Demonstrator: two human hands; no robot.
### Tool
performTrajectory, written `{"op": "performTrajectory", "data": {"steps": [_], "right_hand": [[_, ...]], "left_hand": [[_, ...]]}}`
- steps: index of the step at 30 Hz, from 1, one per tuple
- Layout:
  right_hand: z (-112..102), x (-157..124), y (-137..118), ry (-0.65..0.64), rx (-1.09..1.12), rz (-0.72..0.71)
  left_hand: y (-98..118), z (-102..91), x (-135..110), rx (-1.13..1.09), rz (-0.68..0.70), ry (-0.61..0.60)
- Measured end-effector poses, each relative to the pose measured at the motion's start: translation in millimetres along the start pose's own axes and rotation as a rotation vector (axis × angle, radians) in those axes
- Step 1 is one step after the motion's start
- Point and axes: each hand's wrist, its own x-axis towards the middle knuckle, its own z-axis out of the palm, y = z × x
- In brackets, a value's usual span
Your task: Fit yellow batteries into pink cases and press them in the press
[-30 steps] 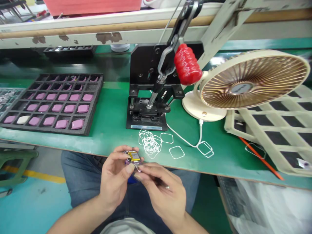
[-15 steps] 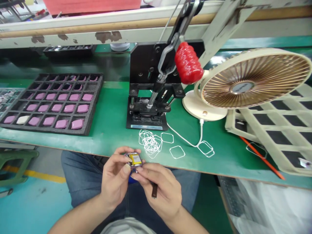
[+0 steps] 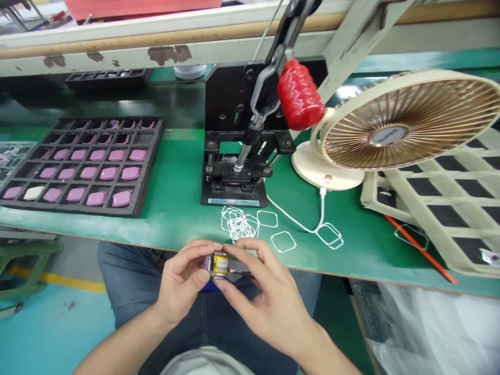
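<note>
Just in front of the bench edge, above my lap, is an open smartwatch case (image 3: 221,264) with a purple rim and a yellow battery showing inside. My left hand (image 3: 180,284) grips its left side between thumb and fingers. The thumb and fingers of my right hand (image 3: 269,291) close on the top and bottom of its right side. A thin dark tool with a metallic end (image 3: 237,271) shows under my right hand, mostly hidden by it; its kind is unclear. Beyond my hands lies a pile of thin white frame-shaped rings (image 3: 240,227) on the green bench.
A black hand press (image 3: 234,194) with a red-wrapped lever (image 3: 300,96) stands ahead. At left is a black foam tray (image 3: 141,200) with purple watch cases. A cream fan (image 3: 328,179), a cream compartment tray (image 3: 429,216) and an orange stick (image 3: 437,265) are at right.
My right hand has spread from a pinch near the case's lower edge to gripping its top and bottom. The case has turned. The brown tool is now mostly hidden.
</note>
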Motion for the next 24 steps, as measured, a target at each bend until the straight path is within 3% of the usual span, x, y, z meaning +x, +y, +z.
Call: {"op": "performTrajectory", "data": {"steps": [4,9,13,16,20,22,24], "right_hand": [[-3.1,-1.1,0.4,0.011,-0.028,-0.049],[0.3,-4.0,1.0,0.059,0.087,-0.065],[3.6,-13.8,-0.4,0.068,0.117,0.012],[-4.3,-31.1,-3.1,0.074,0.049,0.11],[-41.8,-78.7,-1.4,0.124,-0.014,0.266],[-75.3,-112.2,9.8,0.228,-0.148,0.453],[-122.9,-150.1,30.8,0.381,-0.352,0.699]], "left_hand": [[-7.9,-10.9,2.5,0.064,0.124,-0.142],[-5.5,-15.1,1.5,0.082,0.106,-0.181],[-6.8,-11.7,-4.7,0.066,0.03,-0.165],[-11.6,-1.4,-8.6,-0.044,-0.168,-0.077],[-9.2,20.6,-12.0,-0.123,-0.573,0.019],[-4.8,31.1,-13.1,-0.057,-0.688,0.07],[-2.6,39.2,-13.3,0.057,-0.742,0.103]]}}
